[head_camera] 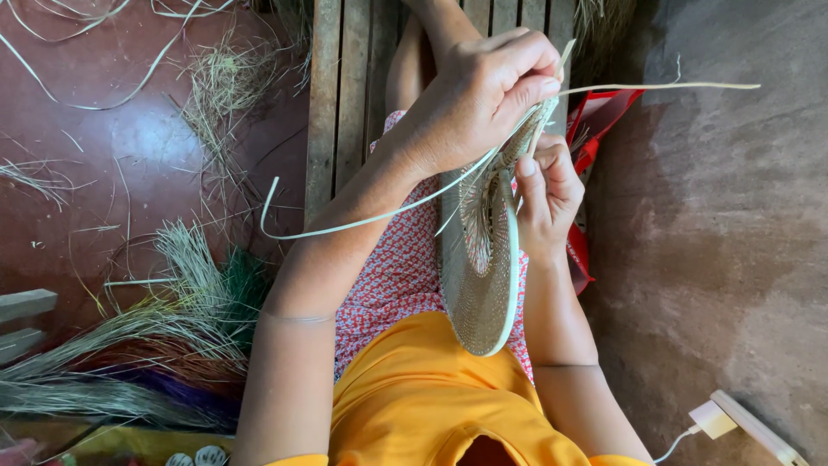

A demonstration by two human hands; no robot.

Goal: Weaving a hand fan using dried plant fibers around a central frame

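Note:
A round woven basket piece (483, 276) of pale fibre stands on edge over my lap, its rim facing me. My left hand (483, 91) is at its top edge, fingers pinched on a long pale fibre strip (371, 220) that loops left and down across my forearm. My right hand (548, 194) grips the basket's upper rim from the right, thumb pressed on the edge. Another thin strand (673, 85) runs right from my left fingers.
I sit on a slatted wooden bench (345, 95). Bundles of dried and dyed grass (129, 362) lie on the red floor at left. A red bag (604, 116) sits behind the basket. A white charger and cable (711, 420) lie at lower right.

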